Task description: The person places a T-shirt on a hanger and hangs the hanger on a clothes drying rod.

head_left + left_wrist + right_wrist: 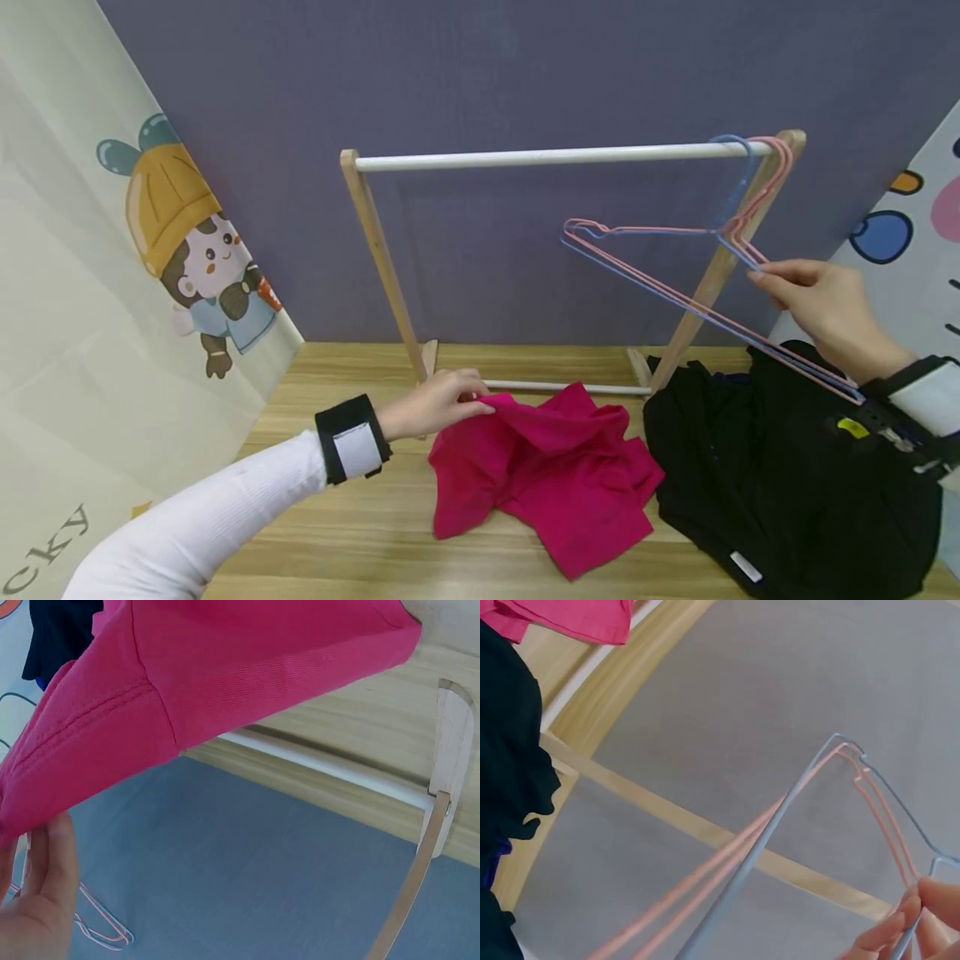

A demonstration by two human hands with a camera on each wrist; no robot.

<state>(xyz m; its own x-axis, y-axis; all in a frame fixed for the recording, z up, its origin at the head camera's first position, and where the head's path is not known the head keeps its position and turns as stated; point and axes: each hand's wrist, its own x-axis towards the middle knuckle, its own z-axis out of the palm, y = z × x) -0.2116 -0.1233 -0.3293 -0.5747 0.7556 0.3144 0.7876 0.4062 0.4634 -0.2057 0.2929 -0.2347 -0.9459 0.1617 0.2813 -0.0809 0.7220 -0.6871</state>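
Observation:
A bright pink garment (555, 475) lies crumpled on the wooden surface, its near part spread out. My left hand (442, 402) pinches its upper left edge and holds that edge raised; in the left wrist view a stitched seam and hem show. On the right end of the white rail hang a blue wire hanger (762, 840) and pink wire hangers (783, 158). With thumb and fingertips, my right hand (836, 312) pinches the sloping arm of the blue hanger, with the pink ones close beside it.
The hangers' rack has a white top rail (540, 157) and wooden posts (386, 267). A heap of black cloth (787, 467) lies at the right, below the hangers. Behind the rack stands a grey backdrop (510, 250); a printed cartoon sheet (60, 250) is at left.

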